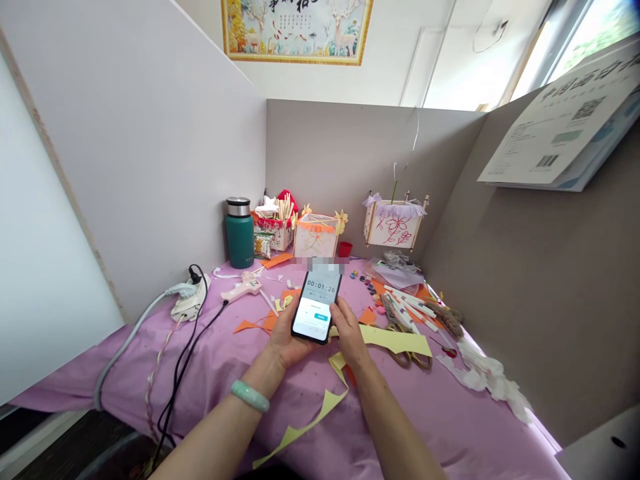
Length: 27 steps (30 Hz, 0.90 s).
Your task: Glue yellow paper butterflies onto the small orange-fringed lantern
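Observation:
A black-edged phone (311, 312) is held up over the middle of the table, its lit screen showing 00:01:26. Its lower left side lies in my left hand (285, 341), which has a pale green bangle on the wrist. My right hand (351, 332) grips the lower right edge, thumb at the screen; its other fingers are mostly hidden. Beneath and beside my right hand lie a yellow paper strip (395, 339) and a curling yellow offcut (320, 419). Brass-handled scissors (424, 361) are partly under the strip.
A pink glue gun (242, 291), a power strip (190, 300) with cables and a green bottle (240, 233) are on the left. Decorated paper lanterns (316, 239) stand behind the phone; another lantern (396, 223) hangs at back right. White markers (410, 303) lie right. Grey partitions enclose the table.

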{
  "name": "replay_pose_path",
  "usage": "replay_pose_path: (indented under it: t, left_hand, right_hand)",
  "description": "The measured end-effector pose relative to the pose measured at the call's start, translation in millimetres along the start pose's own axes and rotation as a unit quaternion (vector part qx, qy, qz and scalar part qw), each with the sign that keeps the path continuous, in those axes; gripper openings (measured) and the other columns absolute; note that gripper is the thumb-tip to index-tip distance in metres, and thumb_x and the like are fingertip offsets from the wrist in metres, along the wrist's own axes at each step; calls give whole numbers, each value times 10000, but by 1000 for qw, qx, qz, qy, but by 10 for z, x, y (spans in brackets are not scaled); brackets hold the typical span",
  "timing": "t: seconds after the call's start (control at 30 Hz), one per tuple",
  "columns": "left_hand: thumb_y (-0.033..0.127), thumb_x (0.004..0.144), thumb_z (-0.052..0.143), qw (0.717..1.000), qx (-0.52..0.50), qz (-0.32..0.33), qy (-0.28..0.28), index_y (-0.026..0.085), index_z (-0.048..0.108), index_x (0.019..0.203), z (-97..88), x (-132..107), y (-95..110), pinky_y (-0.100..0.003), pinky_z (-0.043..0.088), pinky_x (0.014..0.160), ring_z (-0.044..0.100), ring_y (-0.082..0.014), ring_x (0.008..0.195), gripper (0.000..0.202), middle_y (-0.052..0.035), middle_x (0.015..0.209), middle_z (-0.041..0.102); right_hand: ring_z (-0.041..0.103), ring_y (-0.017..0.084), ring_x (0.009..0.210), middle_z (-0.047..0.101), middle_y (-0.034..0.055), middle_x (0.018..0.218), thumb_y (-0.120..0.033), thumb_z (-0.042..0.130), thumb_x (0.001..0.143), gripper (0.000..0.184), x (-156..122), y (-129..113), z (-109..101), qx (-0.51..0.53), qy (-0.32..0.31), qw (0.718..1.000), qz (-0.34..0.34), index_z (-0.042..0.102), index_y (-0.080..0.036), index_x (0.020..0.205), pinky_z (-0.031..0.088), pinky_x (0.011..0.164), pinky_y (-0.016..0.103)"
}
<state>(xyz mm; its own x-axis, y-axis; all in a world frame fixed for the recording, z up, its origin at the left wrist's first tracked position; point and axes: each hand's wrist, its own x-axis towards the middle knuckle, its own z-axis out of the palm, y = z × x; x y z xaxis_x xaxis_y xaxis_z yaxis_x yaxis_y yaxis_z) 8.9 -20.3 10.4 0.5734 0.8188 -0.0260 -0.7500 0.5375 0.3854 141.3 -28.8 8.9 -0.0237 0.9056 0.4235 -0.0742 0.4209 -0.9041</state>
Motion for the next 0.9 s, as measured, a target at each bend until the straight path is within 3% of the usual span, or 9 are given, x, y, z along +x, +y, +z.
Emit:
replay_pose_path:
  t: [0.53, 0.73, 0.9]
  left_hand:
    - [488, 804, 553, 1000, -5, -3, 12, 177, 601, 1125, 5, -1, 1, -462, 450, 867, 616, -259, 953, 449, -88, 1030, 671]
    - [462, 828, 532, 999, 22, 23, 25, 162, 577, 1166, -13, 29, -28, -407, 478, 845, 635, -238, 927, 454, -95, 1041, 671]
    - [464, 833, 523, 998, 52, 25, 37, 143, 576, 1170, 120, 42, -150, -394, 488, 853, 635, -247, 946, 469, -105, 1051, 673]
  right_hand:
    - [539, 202, 1093, 614, 27, 1159, -387, 481, 884, 322, 1, -10, 2, 4, -1, 1000, 3, 557, -212, 1143, 421, 928, 323]
    - [568, 208, 1056, 629, 47, 1118, -404, 533, 840, 340, -17, -37, 47, 13, 11, 1000, 0, 536, -200, 1112, 452, 907, 341]
    - [609, 222, 965, 637, 76, 1084, -464, 632, 738, 496, -82, -164, 36, -108, 74, 991, 33, 503, -187, 1129, 489, 812, 336]
